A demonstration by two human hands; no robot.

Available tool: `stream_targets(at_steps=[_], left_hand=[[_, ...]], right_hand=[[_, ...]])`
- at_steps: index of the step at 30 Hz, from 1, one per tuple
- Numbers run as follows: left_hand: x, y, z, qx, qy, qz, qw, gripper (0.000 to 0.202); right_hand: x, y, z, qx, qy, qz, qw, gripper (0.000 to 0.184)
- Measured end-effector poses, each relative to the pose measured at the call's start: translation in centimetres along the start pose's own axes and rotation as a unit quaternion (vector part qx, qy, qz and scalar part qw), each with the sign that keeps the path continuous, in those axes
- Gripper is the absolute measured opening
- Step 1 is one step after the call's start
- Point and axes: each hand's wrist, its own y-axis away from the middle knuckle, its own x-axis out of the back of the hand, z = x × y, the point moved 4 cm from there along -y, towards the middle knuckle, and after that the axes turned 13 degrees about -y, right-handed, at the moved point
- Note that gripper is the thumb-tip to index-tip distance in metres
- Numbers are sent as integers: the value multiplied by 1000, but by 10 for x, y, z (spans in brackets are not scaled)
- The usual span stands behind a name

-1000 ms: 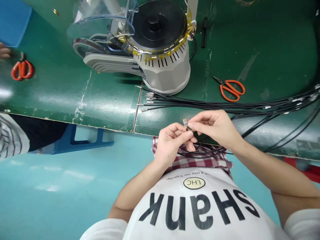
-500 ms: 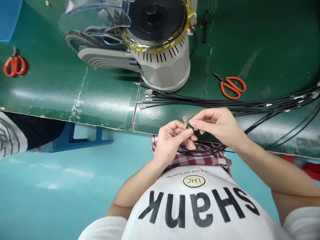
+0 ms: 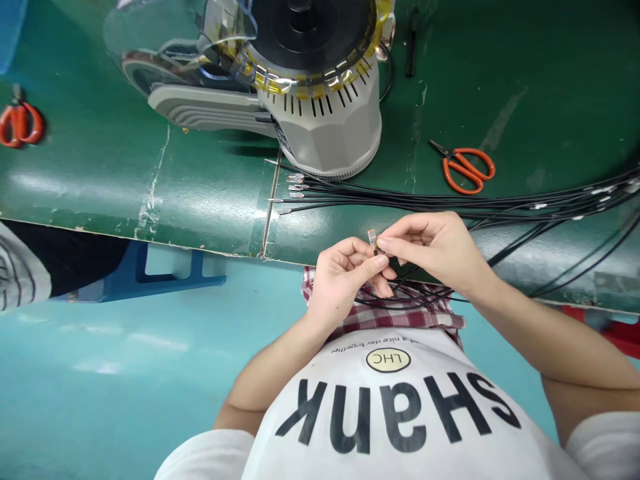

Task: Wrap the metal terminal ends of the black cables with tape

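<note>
My left hand (image 3: 345, 273) is closed on a black cable just below its small metal-ended connector (image 3: 372, 236), which points up between my fingertips. Thumb and forefinger of my right hand (image 3: 435, 250) are pinched at the side of that connector; a tiny yellowish bit, like tape, shows at their tips. Most of that bit is hidden by the fingers. Slack black cable (image 3: 400, 305) loops below both hands, over my lap. Just beyond, a bundle of black cables (image 3: 380, 198) with connector ends (image 3: 297, 187) lies along the bench.
A grey tape dispenser (image 3: 330, 133) with a black disc and yellow tape round its rim stands ahead. Orange-handled snips (image 3: 467, 170) lie right, another orange-handled pair (image 3: 23, 123) far left. A black pen (image 3: 411, 47) lies behind. A blue stool (image 3: 150, 273) and a person's clothed leg (image 3: 75, 260) are left.
The right fingertips have shifted slightly left, closer onto the connector, and less of the yellow bit shows. My view has moved a little; the left hand keeps its grip on the cable.
</note>
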Motion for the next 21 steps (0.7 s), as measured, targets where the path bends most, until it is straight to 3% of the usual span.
stream_targets(at_steps=[21], left_hand=[[-1,2,3,-32,-44,-5,999,21]], right_hand=[[-5,3,2,20,12,22,999,14]])
